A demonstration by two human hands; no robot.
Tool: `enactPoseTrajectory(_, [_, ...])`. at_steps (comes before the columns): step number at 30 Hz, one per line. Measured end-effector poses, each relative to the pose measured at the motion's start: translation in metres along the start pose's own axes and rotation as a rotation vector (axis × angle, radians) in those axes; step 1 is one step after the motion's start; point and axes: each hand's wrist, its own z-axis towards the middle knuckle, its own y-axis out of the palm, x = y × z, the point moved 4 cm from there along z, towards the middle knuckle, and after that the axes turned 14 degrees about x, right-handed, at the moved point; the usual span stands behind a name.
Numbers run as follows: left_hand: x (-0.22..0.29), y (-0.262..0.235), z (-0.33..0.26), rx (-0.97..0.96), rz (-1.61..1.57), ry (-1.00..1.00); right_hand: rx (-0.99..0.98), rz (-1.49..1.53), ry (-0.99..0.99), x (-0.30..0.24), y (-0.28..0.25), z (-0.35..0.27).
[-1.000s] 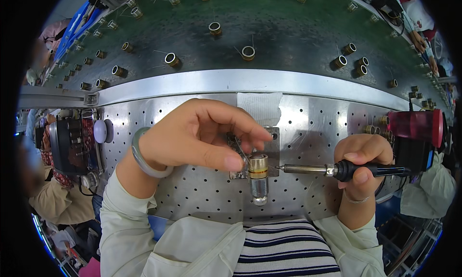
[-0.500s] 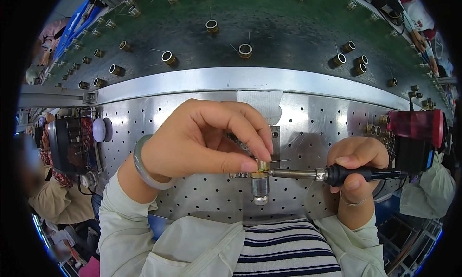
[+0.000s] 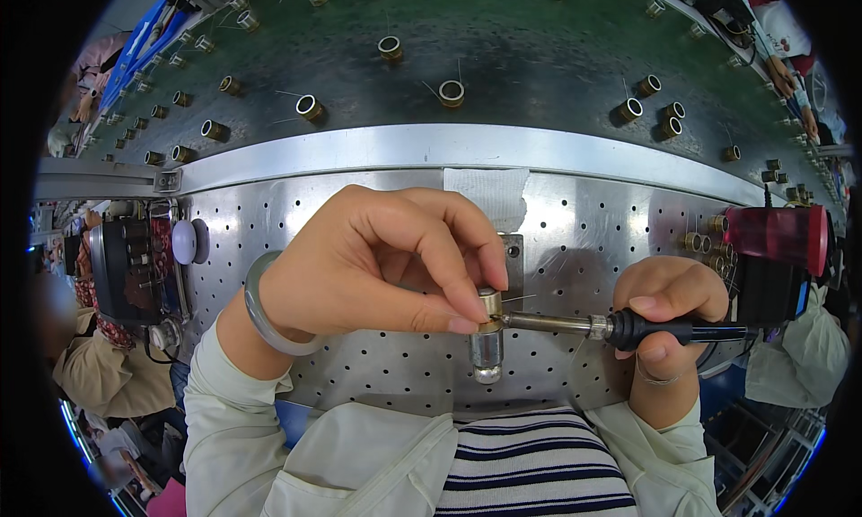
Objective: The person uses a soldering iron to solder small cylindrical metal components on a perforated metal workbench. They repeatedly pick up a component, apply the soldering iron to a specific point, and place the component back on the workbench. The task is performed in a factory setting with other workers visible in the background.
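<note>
My left hand [image 3: 373, 270] closes thumb and fingers around a small metal cylinder [image 3: 489, 300]. A thin wire sticks out of it to the right. The cylinder sits at the top of a shiny metal post [image 3: 487, 344] with a rounded near end; whether the two are joined is hidden by my fingertips. From the right, my right hand [image 3: 669, 292] grips a soldering iron [image 3: 628, 328] by its black handle. The iron's tip reaches the lower edge of the cylinder, right beside my left thumb.
Past a metal rail [image 3: 449, 144], a green belt [image 3: 539, 77] carries several upright metal rings with wires. A white paper piece [image 3: 485, 194] lies on the perforated metal worktop [image 3: 359, 373]. At right stand more rings and a red-and-black device [image 3: 781, 238]. Other people sit at both sides.
My left fingers and the cylinder's wire have shifted slightly, and my thumb sits a little lower. The iron's tip stays at the cylinder. The rings on the belt have drifted slightly left.
</note>
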Motion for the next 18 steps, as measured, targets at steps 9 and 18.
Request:
enactPoseTrajectory(9, [0.0004,-0.0017,0.0,-0.034,-0.005,-0.058,-0.092,-0.041,-0.06,-0.002,0.0009,0.0046])
enactPoseTrajectory(18, [-0.0006,-0.003,0.0003,-0.06,0.015,-0.23,-0.089,-0.068,-0.083,-0.003,0.0017,0.0052])
